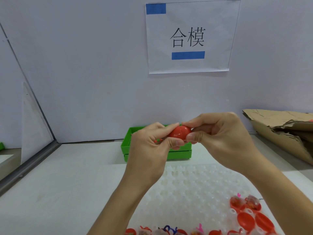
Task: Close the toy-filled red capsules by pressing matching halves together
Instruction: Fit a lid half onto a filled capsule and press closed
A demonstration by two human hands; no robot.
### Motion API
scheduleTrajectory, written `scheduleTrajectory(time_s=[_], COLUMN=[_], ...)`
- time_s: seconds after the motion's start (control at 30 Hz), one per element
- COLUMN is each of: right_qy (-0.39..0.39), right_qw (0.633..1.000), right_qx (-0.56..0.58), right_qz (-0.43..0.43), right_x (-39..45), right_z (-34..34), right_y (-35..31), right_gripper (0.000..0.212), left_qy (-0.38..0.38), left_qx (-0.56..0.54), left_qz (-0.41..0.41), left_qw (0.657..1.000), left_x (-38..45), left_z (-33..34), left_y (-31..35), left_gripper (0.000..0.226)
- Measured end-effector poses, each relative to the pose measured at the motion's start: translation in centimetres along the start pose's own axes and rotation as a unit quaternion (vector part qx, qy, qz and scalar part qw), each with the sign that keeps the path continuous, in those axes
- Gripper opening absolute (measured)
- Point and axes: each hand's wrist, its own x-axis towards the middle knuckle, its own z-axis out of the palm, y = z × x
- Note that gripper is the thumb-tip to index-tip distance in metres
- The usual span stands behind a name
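Red capsule (179, 134) is being held up between both hands, above a green crate (156, 154), seam showing down its middle. Left hand (152, 146) is gripping its left half with thumb and curled fingers; right hand (218, 133) is gripping the right half the same way. Fingers are covering most of the shell, so can't tell whether the halves are fully seated or what's inside. Something small, red and green, is peeking out by the left hand's fingers; too small to identify.

Bottom edge is cutting off a row of red pieces (171, 232) with bits of toys sticking up, hard to make out. Arms are hiding part of the tray (194, 185) and the crate's inside.

White tabletop (59, 192) is running back to a pale wall (84, 65); a metal-edged divider (30, 160) is closing the left side. Paper sign (189, 37) with two printed characters and blue tape is hanging on the wall. Torn cardboard (279, 131) is lying at right, cut by the frame edge.

Tray is translucent white, dimpled, lying near the front. At its right corner, filled halves (245, 203) with toys are sitting next to empty red halves (254, 222).
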Motion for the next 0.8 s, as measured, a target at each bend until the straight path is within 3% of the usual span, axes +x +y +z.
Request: scheduleTrajectory(time_s=[0.17,0.47,0.6,0.8], right_qy=[-0.007,0.025,0.035,0.006], right_qw=[1.000,0.998,0.990,0.997], right_qx=[-0.018,-0.056,-0.126,-0.075], right_qz=[0.002,-0.016,-0.050,-0.033], right_x=[0.0,-0.2,-0.2,0.0], right_z=[0.1,0.9,1.1,0.7], right_y=[0.4,0.0,-0.1,-0.2], right_gripper=[0.033,0.038,0.031,0.034], left_qy=[-0.005,-0.005,0.008,0.026], left_qx=[0.029,0.060,0.052,0.073], left_qz=[0.005,0.029,0.028,0.039], left_qw=[1.000,0.998,0.998,0.996], left_x=[-0.1,0.0,-0.1,-0.1], left_z=[0.1,0.1,0.2,0.1], left_y=[0.0,0.0,0.1,0.4], left_gripper=[0.032,0.029,0.029,0.017])
